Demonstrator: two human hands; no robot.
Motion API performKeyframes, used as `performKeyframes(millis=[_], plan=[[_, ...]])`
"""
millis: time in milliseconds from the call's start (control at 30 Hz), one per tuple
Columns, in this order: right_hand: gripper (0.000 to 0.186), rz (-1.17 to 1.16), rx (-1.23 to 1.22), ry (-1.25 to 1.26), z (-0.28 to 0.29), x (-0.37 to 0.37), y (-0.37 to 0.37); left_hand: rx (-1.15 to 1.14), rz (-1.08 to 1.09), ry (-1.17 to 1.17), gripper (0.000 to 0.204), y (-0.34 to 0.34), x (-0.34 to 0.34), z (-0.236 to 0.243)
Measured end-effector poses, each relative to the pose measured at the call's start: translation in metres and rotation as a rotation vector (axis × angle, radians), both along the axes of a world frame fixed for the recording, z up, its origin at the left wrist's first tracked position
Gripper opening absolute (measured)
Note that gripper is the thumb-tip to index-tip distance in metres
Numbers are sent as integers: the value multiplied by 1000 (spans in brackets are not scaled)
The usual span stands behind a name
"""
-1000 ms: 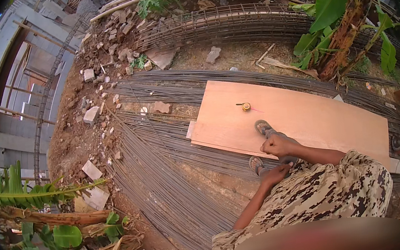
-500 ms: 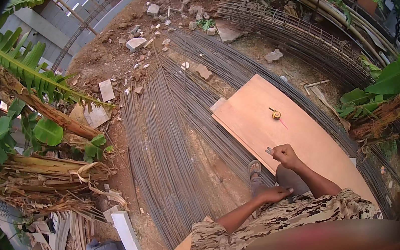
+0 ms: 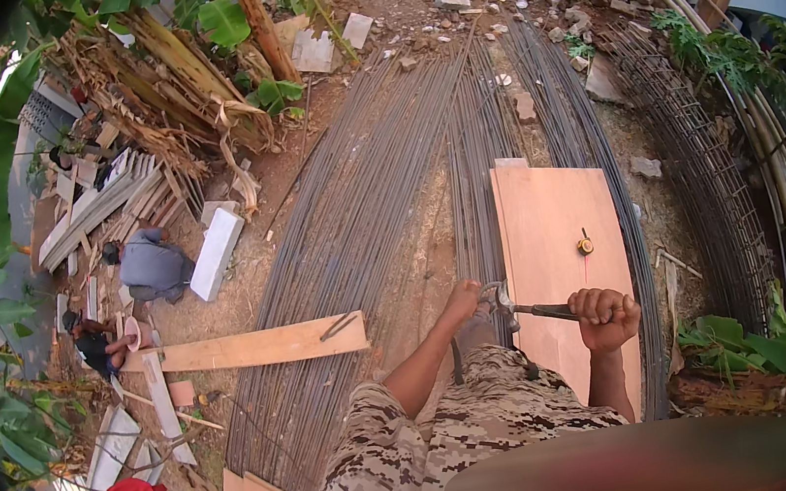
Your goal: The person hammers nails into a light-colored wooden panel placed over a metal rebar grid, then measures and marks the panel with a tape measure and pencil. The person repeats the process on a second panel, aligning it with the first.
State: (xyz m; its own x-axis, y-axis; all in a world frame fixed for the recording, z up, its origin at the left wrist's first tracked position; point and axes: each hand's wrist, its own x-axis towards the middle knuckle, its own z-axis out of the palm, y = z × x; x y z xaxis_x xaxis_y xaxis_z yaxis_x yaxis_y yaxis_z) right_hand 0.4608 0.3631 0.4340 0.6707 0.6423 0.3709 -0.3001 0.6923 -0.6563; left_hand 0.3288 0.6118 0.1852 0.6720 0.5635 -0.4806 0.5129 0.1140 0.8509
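Dark-handled tool (image 3: 548,309): lay crosswise, right of centre in the lower half of the frame, its shaft crossing the left edge of the plywood sheet (image 3: 552,210) as seen from above.
Right hand (image 3: 606,317): had its fingers wrapped tightly round the right end of the handle.
Left hand (image 3: 463,302): was curled, just left of the tool's far end; whether it pinched anything could not be told.
Weight: probably moderate, with more of it toward the left end if that was metal, as it seemed.
Stiffness: the shaft looked rigid, and likely not fragile.
Slip: a smooth handle could have twisted in a damp palm, so a full wrap seemed better than a fingertip hold.
Best hold: the thicker right end, where the right hand had it.
Hidden: the part of the handle under the right fingers, and the left palm.
Hard to make out: the far end, which blended with what lay behind it, so its form stayed uncertain.
Covered: the bottom of the frame, by a blurred patch (image 3: 641,466) over the patterned clothing (image 3: 373,472).
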Motion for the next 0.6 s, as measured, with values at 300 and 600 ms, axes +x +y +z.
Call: performKeyframes(millis=[300,600], plan=[[60,300,18,163,-3,-82,-54,-768,176,9,51,-113,-149,35],[68,621,-3,309,3,-144,-6,-595,475,-350,66,-158,-252,84]])
